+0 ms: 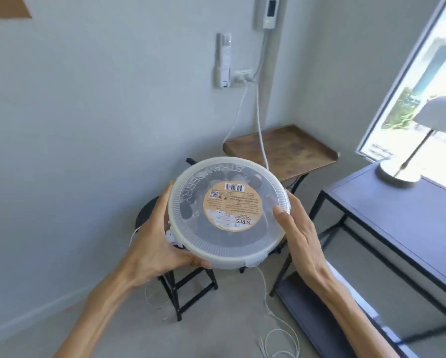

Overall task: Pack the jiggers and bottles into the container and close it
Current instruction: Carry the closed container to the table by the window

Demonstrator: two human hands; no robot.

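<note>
Between both hands, lidded container [229, 210], embossed "STRAWBERRY", label "5 PCS", fingers [281, 213] gripping its rim

Home room, desk lamp [408, 140], wooden side table [289, 148]

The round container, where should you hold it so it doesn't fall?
Hold the container by its rim on opposite sides, like the left hand and right hand do here. It is wide, flat and round, too broad for one hand to span, and its ribbed lid edge probably gives fingers some grip. Come in from both sides, keeping it level.
</note>
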